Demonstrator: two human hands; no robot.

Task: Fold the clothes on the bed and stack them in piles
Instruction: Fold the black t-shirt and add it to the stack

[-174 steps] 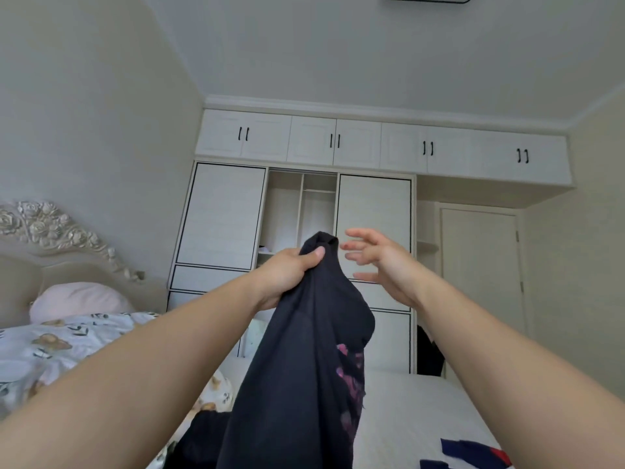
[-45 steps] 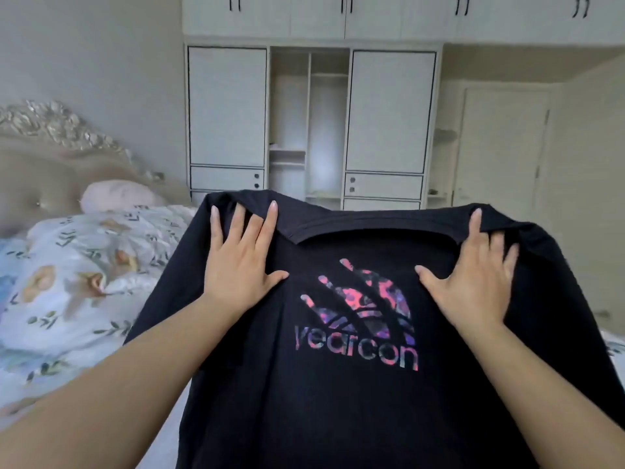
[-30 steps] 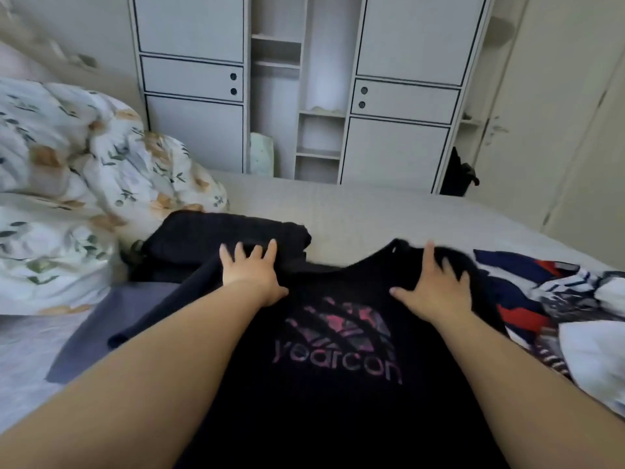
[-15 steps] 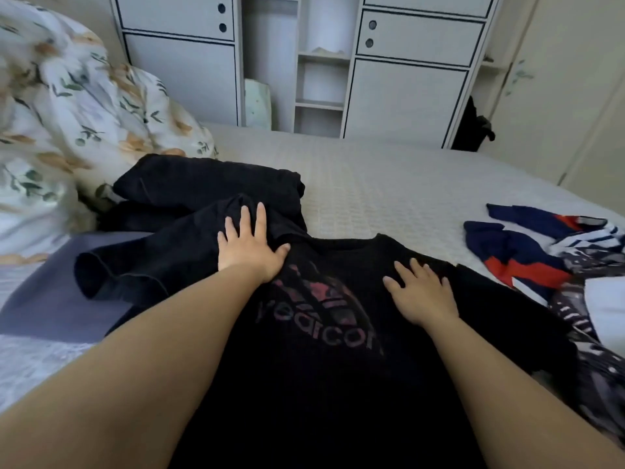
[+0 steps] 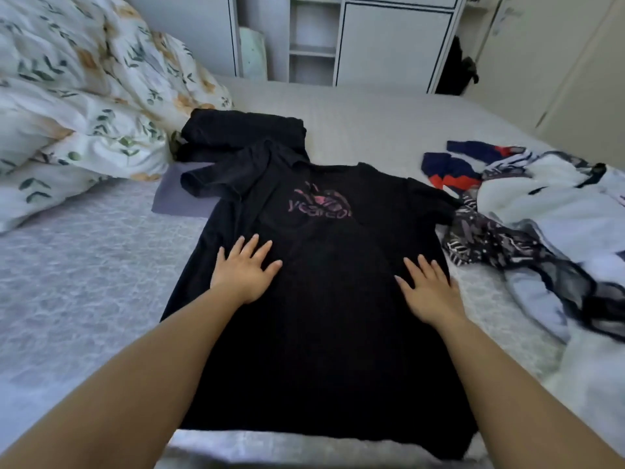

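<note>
T-shirt [image 5: 324, 299], black with a pink print, lies face up on the bed [image 5: 84, 282], its long axis running straight away from the person: hem nearest, collar farthest. Both hands rest flat and unclenched on its middle, gripping nothing; the left hand [image 5: 245, 270] is on the left half, the right hand [image 5: 427, 291] near the right edge. Each sleeve lies beyond its own hand, the left sleeve [image 5: 206, 179] bunched over a grey cloth [image 5: 179, 201], the right one touching a heap of unfolded clothes [image 5: 541, 225]. Likely next comes a lengthwise fold, each side drawn inward by the nearer hand. 1 dark folded pile [image 5: 243, 130] sits just past the collar.
</note>
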